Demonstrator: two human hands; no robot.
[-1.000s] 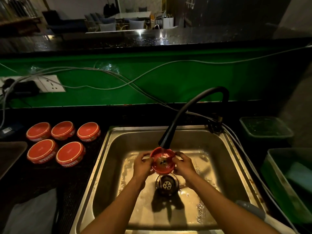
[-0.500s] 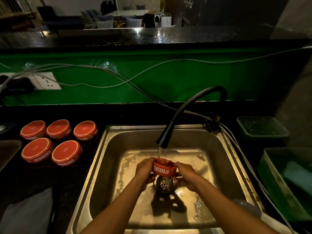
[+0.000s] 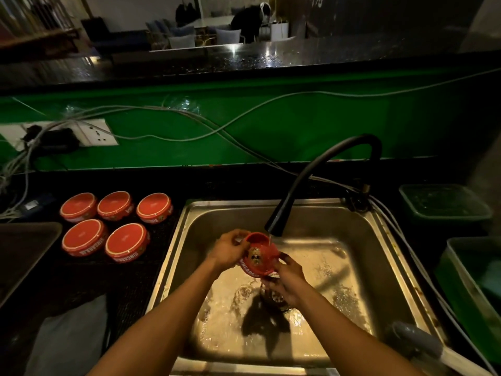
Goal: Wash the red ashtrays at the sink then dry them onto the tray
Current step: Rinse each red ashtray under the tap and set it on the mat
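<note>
The red ashtray (image 3: 259,255) held over the sink has white letters on its side that start "SINGA"; the rest is hidden. The front right upside-down ashtray (image 3: 127,242) on the tabletop shows the same kind of white word, upside down and too blurry to read fully.

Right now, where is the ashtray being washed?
Head view, centre: the ashtray is tilted over the sink, gripped by left hand and right hand, under the faucet.

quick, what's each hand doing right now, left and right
Left hand: gripping the red ashtray by its upper left rim.
Right hand: holding the same ashtray from its lower right edge, under the faucet.
</note>
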